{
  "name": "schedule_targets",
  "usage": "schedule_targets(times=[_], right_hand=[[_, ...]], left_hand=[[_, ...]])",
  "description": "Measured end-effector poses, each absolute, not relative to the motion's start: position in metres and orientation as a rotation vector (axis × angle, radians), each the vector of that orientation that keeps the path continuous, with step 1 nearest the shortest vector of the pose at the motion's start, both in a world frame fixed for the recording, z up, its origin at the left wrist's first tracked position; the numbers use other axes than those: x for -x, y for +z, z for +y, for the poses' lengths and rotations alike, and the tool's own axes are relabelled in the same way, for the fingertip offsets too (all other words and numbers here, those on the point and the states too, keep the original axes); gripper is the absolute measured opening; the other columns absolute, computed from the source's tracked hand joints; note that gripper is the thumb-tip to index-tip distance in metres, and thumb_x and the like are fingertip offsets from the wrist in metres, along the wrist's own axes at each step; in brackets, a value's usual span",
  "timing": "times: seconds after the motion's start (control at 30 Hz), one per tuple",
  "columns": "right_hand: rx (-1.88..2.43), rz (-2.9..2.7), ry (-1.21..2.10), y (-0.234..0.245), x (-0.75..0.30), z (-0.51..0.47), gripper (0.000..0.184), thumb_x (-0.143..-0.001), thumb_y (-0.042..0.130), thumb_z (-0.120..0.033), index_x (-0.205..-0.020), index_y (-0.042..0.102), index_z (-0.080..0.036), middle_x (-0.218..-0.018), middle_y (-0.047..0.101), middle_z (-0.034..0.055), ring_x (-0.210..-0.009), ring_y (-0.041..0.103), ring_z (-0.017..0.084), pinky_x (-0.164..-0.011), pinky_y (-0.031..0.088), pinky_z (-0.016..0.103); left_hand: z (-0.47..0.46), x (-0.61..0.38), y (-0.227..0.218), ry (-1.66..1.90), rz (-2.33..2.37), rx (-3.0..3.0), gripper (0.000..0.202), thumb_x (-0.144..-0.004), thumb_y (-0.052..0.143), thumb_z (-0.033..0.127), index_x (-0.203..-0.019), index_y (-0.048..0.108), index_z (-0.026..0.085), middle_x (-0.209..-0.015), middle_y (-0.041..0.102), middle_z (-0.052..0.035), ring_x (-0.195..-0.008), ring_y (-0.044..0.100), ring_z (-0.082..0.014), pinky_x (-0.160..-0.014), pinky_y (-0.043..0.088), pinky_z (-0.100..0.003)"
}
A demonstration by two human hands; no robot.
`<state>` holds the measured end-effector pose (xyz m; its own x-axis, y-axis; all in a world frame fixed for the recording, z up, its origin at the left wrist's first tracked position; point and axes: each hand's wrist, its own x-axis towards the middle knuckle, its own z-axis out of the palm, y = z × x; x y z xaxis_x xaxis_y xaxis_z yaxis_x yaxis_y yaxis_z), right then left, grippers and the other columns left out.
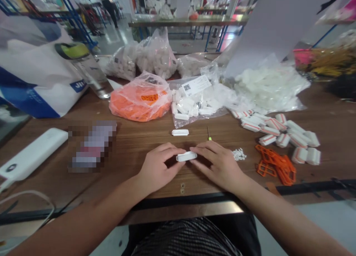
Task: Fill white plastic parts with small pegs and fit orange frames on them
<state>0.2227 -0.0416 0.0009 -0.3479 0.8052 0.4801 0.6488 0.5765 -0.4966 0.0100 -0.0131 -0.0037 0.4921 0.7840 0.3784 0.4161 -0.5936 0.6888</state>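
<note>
white plastic bar (186,156) sits at 12 o'clock from the person's chest, right between the two hands, pinched end to end; can't tell if it's lifted off the wood. l hand (157,167) is lightly curled, thumb & fingertips closed on the bar's left end. r hand (219,163) is the same on its right end. neither holds anything else.

already out of bags on the wooden table (139,174): approx 14 white blocks w/ orange stripes (283,140) loose at 2 o'clock, plus 1 plain white bar (180,132) just past the hands at 12. approx 3 orange frames (275,165) lie tangled at 2, so count's unsure. small heap of tiny white bits (239,154) at about 1:30, near r hand. 1 thin screwdriver w/ yellow-green collar (209,134) lies at 12-1, just past r hand's fingers.

left in bags: clear bag of white pcs w/ qr label (191,100) at 12, orange-filled bag (140,100) at 11-12, big bag of white pcs (267,87) at 1, approx 3 more bags of white pcs (155,54) behind. contents too heaped to count.
</note>
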Motion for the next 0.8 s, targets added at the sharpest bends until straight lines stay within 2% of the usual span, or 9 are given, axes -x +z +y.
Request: schedule_targets(times=[0.1,0.23,0.43,0.6,0.8], right_hand=[[1.234,-2.062,0.417,0.013,-0.240,-0.038,0.021,-0.088,0.056,-0.026,-0.102,0.071,-0.022,-0.100,0.070,0.0085,-0.091,0.065,0.021,-0.081,0.053,0.039],[1.625,-2.073,0.509,0.020,-0.287,-0.029,0.019,-0.086,0.056,-0.030,-0.084,0.074,-0.025,-0.079,0.071,0.0026,-0.068,0.064,0.018,-0.064,0.049,0.034],[1.791,-2.090,0.706,0.012,-0.317,-0.019,0.017,-0.078,0.061,-0.033,-0.071,0.075,-0.025,-0.073,0.071,0.0011,-0.064,0.063,0.016,-0.059,0.046,0.030],[1.847,-2.254,0.624,0.017,-0.307,-0.017,0.023,-0.079,0.057,-0.032,-0.067,0.075,-0.024,-0.068,0.070,0.0011,-0.062,0.061,0.015,-0.060,0.042,0.029],[2.005,-2.414,0.460,0.026,-0.298,-0.015,0.027,-0.080,0.053,-0.032,-0.065,0.074,-0.025,-0.070,0.072,0.0025,-0.065,0.062,0.017,-0.063,0.038,0.032]], left_hand=[[-0.009,-0.007,-0.006,0.761,1.083,-2.257,0.017,-0.081,0.068,0.026,-0.098,0.070,0.023,-0.088,0.071,-0.0029,-0.081,0.064,-0.0193,-0.077,0.051,-0.037],[-0.009,-0.007,-0.006,0.645,1.122,-2.246,0.019,-0.081,0.066,0.029,-0.100,0.070,0.025,-0.085,0.070,-0.0012,-0.073,0.061,-0.0168,-0.071,0.050,-0.032],[-0.009,-0.008,-0.005,0.571,1.114,-2.227,0.021,-0.082,0.064,0.028,-0.102,0.070,0.024,-0.082,0.065,0.0000,-0.065,0.056,-0.0132,-0.064,0.046,-0.028],[-0.009,-0.007,-0.003,0.535,1.115,-2.225,0.020,-0.083,0.064,0.027,-0.103,0.069,0.024,-0.083,0.064,0.0010,-0.065,0.055,-0.0119,-0.066,0.045,-0.027],[-0.009,-0.007,-0.001,0.529,1.115,-2.219,0.020,-0.083,0.064,0.027,-0.102,0.069,0.025,-0.084,0.064,0.0015,-0.065,0.055,-0.0112,-0.065,0.045,-0.027]])
